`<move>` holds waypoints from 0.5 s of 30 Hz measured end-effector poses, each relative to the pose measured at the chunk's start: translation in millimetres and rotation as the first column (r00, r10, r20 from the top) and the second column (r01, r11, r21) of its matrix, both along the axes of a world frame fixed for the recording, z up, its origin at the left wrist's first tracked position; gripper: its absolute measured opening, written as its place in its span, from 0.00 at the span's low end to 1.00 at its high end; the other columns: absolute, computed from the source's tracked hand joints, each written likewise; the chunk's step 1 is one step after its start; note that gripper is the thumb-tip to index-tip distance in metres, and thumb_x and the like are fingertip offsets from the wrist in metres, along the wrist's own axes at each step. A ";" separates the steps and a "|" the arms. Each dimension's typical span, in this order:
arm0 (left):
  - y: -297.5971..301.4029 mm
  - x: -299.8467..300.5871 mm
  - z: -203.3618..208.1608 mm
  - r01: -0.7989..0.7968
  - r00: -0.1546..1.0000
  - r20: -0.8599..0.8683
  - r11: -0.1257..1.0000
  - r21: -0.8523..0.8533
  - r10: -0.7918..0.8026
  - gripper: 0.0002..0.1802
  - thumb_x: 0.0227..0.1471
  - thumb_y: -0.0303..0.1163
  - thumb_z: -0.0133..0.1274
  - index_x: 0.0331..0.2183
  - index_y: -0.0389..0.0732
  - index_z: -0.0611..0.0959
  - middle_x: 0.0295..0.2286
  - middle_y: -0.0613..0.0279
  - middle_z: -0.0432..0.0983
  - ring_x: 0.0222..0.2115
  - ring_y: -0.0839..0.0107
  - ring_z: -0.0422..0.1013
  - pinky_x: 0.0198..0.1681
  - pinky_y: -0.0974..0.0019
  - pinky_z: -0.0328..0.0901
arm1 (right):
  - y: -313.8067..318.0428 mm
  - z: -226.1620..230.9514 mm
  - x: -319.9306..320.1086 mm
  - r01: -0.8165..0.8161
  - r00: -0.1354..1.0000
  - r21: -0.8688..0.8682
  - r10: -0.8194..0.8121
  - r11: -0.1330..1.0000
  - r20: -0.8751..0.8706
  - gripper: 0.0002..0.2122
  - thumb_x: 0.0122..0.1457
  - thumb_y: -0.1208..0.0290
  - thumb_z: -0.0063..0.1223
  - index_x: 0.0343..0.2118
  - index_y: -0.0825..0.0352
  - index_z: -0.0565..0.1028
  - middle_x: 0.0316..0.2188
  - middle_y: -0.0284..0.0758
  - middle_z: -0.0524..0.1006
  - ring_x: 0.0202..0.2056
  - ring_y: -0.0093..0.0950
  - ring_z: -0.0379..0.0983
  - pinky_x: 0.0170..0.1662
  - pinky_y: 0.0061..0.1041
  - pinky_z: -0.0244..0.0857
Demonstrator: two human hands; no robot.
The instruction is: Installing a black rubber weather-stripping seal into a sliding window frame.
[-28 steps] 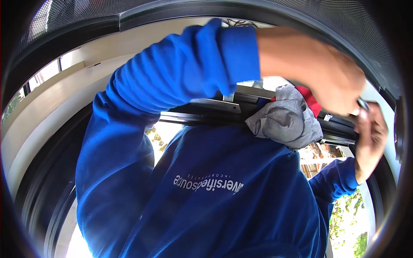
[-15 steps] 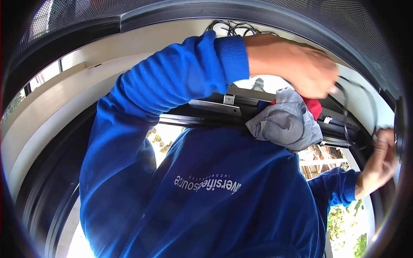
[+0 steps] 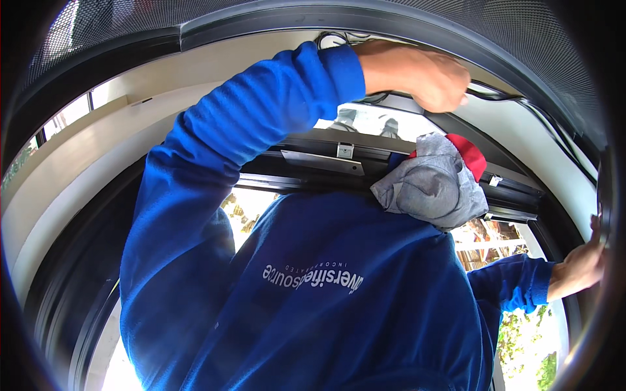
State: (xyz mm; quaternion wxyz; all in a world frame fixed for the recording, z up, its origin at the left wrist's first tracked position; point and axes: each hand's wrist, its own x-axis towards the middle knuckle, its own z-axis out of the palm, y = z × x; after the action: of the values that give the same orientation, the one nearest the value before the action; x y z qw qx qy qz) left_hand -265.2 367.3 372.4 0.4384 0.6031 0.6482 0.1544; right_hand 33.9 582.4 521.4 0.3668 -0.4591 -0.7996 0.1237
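Note:
My left hand (image 3: 443, 81) reaches across the upper middle with its fingers curled closed round a thin black cable (image 3: 553, 129). From that hand the cable runs right along a pale curved surface toward the right rim. My right hand (image 3: 579, 266) is at the far right, beside a dark rounded object (image 3: 606, 189); its fingertips are partly lost at the picture's dark edge, so its grip does not show. More black cable (image 3: 331, 40) lies in loops beyond my left wrist.
A bunched grey cloth (image 3: 433, 186) with a red one (image 3: 468, 155) is at my waist. Dark metal rails with a small bracket (image 3: 345, 151) cross behind it. A black frame (image 3: 391, 25) with dark mesh (image 3: 521, 32) arches along the top. Shoe tips (image 3: 390, 127) show below.
My left hand has moved left and slightly up. The cable loop that hung between my hands has straightened along the pale surface. My right hand has shifted down and toward the right rim.

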 end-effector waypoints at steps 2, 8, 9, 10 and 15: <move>2.4 6.5 8.1 0.032 0.995 0.089 0.986 0.161 -0.046 0.26 0.64 0.42 0.43 0.27 0.27 0.78 0.20 0.42 0.73 0.26 0.46 0.74 0.34 0.48 0.67 | -51.0 -11.5 -32.6 0.014 0.962 -0.055 0.002 0.998 0.274 0.13 0.58 0.66 0.60 0.39 0.72 0.82 0.32 0.38 0.82 0.38 0.26 0.77 0.50 0.29 0.65; 4.1 34.0 48.0 0.141 0.985 -0.016 0.744 0.653 -0.173 0.15 0.48 0.30 0.53 0.16 0.29 0.77 0.14 0.48 0.71 0.18 0.56 0.72 0.23 0.55 0.66 | -120.1 -41.1 -98.0 -0.570 0.696 -0.530 0.712 0.628 0.095 0.18 0.61 0.78 0.54 0.55 0.68 0.72 0.20 0.22 0.67 0.25 0.13 0.60 0.35 0.13 0.53; 4.9 30.1 57.8 0.090 0.984 0.085 0.850 0.519 -0.156 0.16 0.49 0.30 0.52 0.15 0.29 0.77 0.14 0.47 0.70 0.17 0.56 0.71 0.22 0.55 0.65 | -112.4 -39.4 -96.9 -0.441 0.726 -0.659 0.674 0.609 0.136 0.15 0.61 0.76 0.55 0.51 0.69 0.75 0.21 0.24 0.69 0.26 0.14 0.61 0.34 0.14 0.54; 3.6 24.0 61.5 0.028 0.978 0.172 0.888 0.459 -0.120 0.17 0.49 0.31 0.52 0.17 0.28 0.77 0.14 0.45 0.70 0.17 0.54 0.70 0.23 0.54 0.65 | -103.9 -37.2 -94.3 -0.296 0.748 -0.766 0.637 0.570 0.185 0.12 0.61 0.74 0.55 0.48 0.70 0.77 0.22 0.25 0.70 0.26 0.15 0.63 0.34 0.15 0.55; 0.8 -0.5 31.1 0.141 0.984 0.089 0.977 0.161 -0.156 0.23 0.60 0.40 0.43 0.30 0.26 0.78 0.22 0.39 0.75 0.26 0.46 0.72 0.35 0.47 0.65 | -48.1 -13.6 -48.2 -0.099 0.989 -0.043 0.103 0.994 0.107 0.13 0.61 0.68 0.59 0.42 0.73 0.79 0.24 0.27 0.73 0.25 0.16 0.63 0.29 0.17 0.54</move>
State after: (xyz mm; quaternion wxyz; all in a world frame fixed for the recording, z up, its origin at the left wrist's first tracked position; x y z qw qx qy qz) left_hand -265.7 368.1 403.5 0.4332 0.6733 0.5644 0.2011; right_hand -14.2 534.3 507.8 0.3072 -0.4310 -0.8382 0.1318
